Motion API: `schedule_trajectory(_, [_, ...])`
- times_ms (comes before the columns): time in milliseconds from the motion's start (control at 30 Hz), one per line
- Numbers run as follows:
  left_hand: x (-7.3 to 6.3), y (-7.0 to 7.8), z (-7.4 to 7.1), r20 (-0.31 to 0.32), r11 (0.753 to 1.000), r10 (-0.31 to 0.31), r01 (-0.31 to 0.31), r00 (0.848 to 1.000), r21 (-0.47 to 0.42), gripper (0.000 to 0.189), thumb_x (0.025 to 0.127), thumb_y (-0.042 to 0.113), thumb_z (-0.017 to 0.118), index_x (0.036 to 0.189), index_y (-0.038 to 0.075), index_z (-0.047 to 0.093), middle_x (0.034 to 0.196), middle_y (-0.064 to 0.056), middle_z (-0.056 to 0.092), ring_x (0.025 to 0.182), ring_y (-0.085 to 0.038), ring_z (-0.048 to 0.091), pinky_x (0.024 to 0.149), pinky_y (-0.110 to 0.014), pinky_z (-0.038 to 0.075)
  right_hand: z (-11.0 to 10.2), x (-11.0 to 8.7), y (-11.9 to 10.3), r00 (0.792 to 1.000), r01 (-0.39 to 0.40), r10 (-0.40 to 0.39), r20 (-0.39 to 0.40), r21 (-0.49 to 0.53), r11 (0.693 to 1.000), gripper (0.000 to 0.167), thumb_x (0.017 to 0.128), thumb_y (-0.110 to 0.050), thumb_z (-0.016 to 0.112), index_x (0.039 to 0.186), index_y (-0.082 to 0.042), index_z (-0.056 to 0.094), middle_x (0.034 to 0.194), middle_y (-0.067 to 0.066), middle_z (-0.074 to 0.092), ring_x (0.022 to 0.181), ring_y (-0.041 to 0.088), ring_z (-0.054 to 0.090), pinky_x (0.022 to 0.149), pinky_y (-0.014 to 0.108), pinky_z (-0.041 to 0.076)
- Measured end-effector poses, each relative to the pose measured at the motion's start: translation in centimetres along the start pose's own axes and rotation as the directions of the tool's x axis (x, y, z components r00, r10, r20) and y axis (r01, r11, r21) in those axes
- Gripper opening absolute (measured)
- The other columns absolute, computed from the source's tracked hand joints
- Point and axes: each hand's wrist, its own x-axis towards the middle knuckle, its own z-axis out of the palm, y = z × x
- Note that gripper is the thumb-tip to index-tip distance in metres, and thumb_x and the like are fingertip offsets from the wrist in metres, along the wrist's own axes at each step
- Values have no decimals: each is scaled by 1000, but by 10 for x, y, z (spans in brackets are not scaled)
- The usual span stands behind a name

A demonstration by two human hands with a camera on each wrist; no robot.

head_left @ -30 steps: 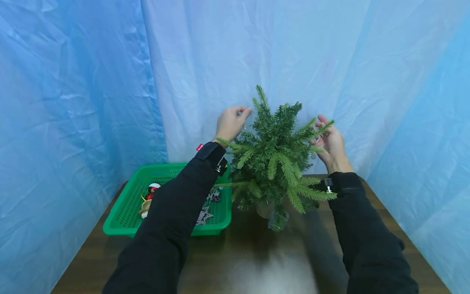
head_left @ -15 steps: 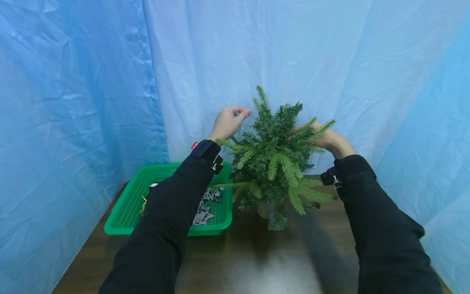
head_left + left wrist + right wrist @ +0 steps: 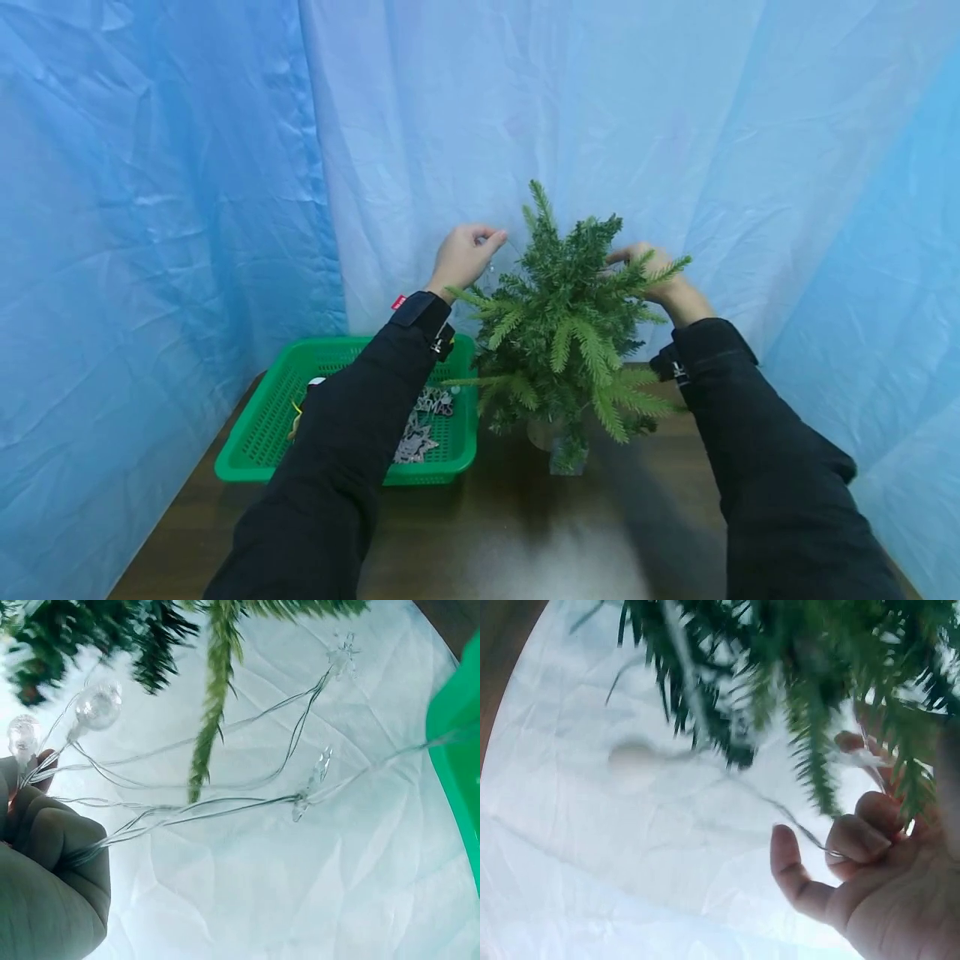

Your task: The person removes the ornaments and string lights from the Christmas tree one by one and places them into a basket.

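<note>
A small green Christmas tree (image 3: pixel 562 325) stands between my hands. Left of its top, my left hand (image 3: pixel 459 257) pinches a string of fairy lights. In the left wrist view, the clear fairy lights (image 3: pixel 99 706) trail from the curled fingers toward the right edge, with round bulbs and star-shaped pieces along the wire. My right hand (image 3: pixel 666 279) reaches behind the right branches, which partly cover it. Close up in the right wrist view, its curled fingers (image 3: pixel 859 838) hold the light wire (image 3: pixel 799 825), with one finger stretched out; a blurred pale bulb (image 3: pixel 632 761) hangs nearby.
A green plastic basket (image 3: pixel 243 437) sits left of the tree, partly under my left forearm, holding silvery star ornaments (image 3: pixel 415 442) and other decorations. At the tree's base lies a clear square piece (image 3: pixel 566 465). Blue curtains (image 3: pixel 420 108) enclose the brown table (image 3: pixel 450 533).
My right hand has turned over and moved inward, from the right branch tips to behind the branches. My left hand stays almost in place, still pinching the lights.
</note>
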Motion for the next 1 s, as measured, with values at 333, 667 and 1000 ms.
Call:
schedule_trajectory(333, [6,-21,10,1,991,-27,27,1000,131,32,106,30,58,114,5,77,61,-5,57,47,-15,34,54,-31,29,-2,6,6,983,-2,-9,-182,-58,998,38,106,-24,57,119,10,67,108,30,68,94,45,65,83,56,52])
schedule_trajectory(667, [12,-25,18,27,987,-3,-2,1000,163,30,105,31,59,111,8,78,52,-3,47,44,-13,25,49,-29,24,-3,10,10,1000,-21,26,0,542,840,60,110,-31,45,154,8,33,158,30,28,145,43,28,117,57,23])
schedule_trajectory(1000, [14,-27,25,3,987,27,-27,1000,158,28,105,28,61,109,7,79,50,-2,43,43,-13,24,48,-29,23,0,12,12,999,-35,1,53,647,761,58,111,-23,41,156,10,24,163,27,17,113,18,58,97,28,46])
